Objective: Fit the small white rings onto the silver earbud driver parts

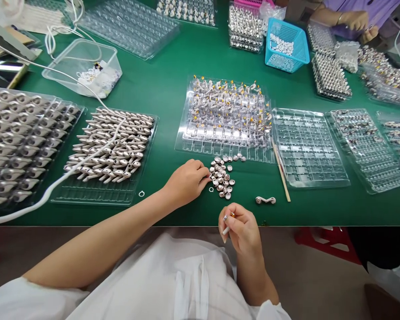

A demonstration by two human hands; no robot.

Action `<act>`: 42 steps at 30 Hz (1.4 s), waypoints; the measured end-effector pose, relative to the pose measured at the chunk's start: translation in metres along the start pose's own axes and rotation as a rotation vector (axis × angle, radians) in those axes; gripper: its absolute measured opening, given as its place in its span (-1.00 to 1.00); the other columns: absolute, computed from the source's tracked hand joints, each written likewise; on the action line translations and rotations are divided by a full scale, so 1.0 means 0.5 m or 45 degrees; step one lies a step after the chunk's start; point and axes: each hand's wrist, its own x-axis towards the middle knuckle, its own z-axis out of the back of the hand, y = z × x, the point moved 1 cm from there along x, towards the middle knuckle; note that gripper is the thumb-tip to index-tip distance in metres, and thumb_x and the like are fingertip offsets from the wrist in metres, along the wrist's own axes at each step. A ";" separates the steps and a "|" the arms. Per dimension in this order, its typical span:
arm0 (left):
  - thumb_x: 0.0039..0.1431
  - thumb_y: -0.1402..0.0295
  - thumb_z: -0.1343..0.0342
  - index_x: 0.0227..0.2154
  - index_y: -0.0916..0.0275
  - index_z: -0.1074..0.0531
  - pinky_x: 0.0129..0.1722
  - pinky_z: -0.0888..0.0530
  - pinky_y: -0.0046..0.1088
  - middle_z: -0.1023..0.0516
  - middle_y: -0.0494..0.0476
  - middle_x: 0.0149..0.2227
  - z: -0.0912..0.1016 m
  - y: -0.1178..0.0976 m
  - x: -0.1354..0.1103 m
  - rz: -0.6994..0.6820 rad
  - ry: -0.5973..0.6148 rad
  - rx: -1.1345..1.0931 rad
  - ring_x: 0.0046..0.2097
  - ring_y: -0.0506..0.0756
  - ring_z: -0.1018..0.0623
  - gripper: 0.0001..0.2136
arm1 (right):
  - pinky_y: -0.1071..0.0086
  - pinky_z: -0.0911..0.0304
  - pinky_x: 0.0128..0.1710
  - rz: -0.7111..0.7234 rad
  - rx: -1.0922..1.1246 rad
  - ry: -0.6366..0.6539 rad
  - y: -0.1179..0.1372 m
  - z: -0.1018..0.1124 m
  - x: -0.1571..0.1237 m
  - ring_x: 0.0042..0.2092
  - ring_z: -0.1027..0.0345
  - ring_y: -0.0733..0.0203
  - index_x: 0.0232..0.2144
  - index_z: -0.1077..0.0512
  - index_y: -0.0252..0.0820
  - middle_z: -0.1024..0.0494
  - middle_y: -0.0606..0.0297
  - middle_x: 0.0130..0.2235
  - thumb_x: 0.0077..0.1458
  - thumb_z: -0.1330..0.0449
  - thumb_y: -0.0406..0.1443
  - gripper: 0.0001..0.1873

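I take the little heap of round caps [226, 177] as the centre of my clock, since both hands work around it. The left hand [188, 180] comes in at nine o'clock, thumb and fingers drawn close together at the heap's edge; I cannot tell whether a cap sits between the tips. The right hand [243, 226], between five and six, is folded around a small pale piece [226, 230], its white end poking out below the fingers, a grip that I judge leaves that end exposed and the piece steady close to the body. I read the loose heap as being there so single caps come up easily from the bare green table [166, 106]. A tray of small stemmed parts [183, 144] sits at twelve, just past the caps, probably for a short reach. One stemmed shell [266, 200] lies alone at four, apart from the caps, perhaps to avoid mixing. A thin stick [282, 175] rests at three, handy for the right side. Between nine and ten, a white cable [55, 184] crosses a tray of pale shells [93, 190]; I suspect it simply falls there.
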 end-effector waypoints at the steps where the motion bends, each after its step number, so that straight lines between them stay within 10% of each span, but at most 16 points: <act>1: 0.21 0.45 -0.07 -0.39 0.29 -0.46 -0.29 -0.44 -0.32 -0.48 0.19 -0.35 -0.002 -0.002 0.002 -0.012 -0.015 0.008 -0.27 0.15 -0.44 -0.90 | 0.52 -0.14 -0.66 -0.001 -0.008 0.001 -0.004 0.000 0.001 -0.62 -0.22 0.38 -0.46 -0.38 -0.21 -0.45 0.36 -0.55 0.05 -0.26 -0.25 -0.84; 7: 0.14 0.49 -0.04 -0.48 0.29 -0.42 -0.28 -0.48 -0.32 -0.51 0.25 -0.29 0.007 -0.009 -0.003 -0.021 -0.129 0.022 -0.23 0.16 -0.48 -0.88 | 0.49 -0.22 -0.59 -0.012 -0.148 0.056 -0.001 -0.010 0.000 -0.55 -0.26 0.35 -0.44 -0.38 -0.20 -0.45 0.35 -0.52 0.09 -0.23 -0.24 -0.85; 14: 0.11 0.47 -0.11 -0.43 0.25 -0.40 -0.36 -0.51 -0.54 -0.62 0.05 -0.34 0.053 -0.050 -0.064 0.098 -0.216 -0.445 -0.39 -0.02 -0.56 -0.96 | 0.32 -0.32 -0.29 0.464 -0.514 -0.202 0.031 -0.015 -0.007 -0.32 -0.37 0.24 -0.40 -0.38 -0.13 -0.50 0.22 -0.18 0.16 -0.13 -0.35 -0.92; 19: 0.09 0.48 -0.12 -0.25 0.25 -0.46 -0.34 -0.53 -0.56 -0.59 0.00 -0.39 0.041 -0.077 -0.078 0.204 -0.169 -0.591 -0.40 -0.03 -0.57 -0.85 | 0.23 -0.29 -0.19 0.655 -0.746 -0.103 0.026 -0.052 -0.003 -0.18 -0.40 0.14 -0.32 -0.37 -0.07 -0.52 0.20 -0.08 0.10 -0.10 -0.47 -0.82; 35: 0.20 0.42 -0.11 -0.15 0.18 -0.52 -0.27 -0.48 -0.52 -0.61 0.03 -0.25 0.051 -0.041 -0.095 0.226 0.275 -0.856 -0.27 0.01 -0.57 -0.82 | 0.23 -0.38 -0.16 0.877 -1.344 0.170 0.050 -0.059 0.020 -0.10 -0.44 0.12 -0.28 -0.31 -0.11 -0.53 0.15 -0.15 0.04 -0.09 -0.50 -0.78; 42: 0.08 0.32 -0.26 -0.31 0.24 -0.55 -0.36 -0.49 -0.57 -0.64 0.01 -0.37 0.050 -0.044 -0.103 0.451 0.166 -0.951 -0.36 0.01 -0.58 -0.86 | 0.18 -0.27 -0.05 0.689 -1.217 -0.117 0.056 -0.058 0.026 -0.08 -0.32 0.13 -0.36 -0.30 -0.13 -0.39 0.19 -0.18 0.15 -0.08 -0.42 -0.91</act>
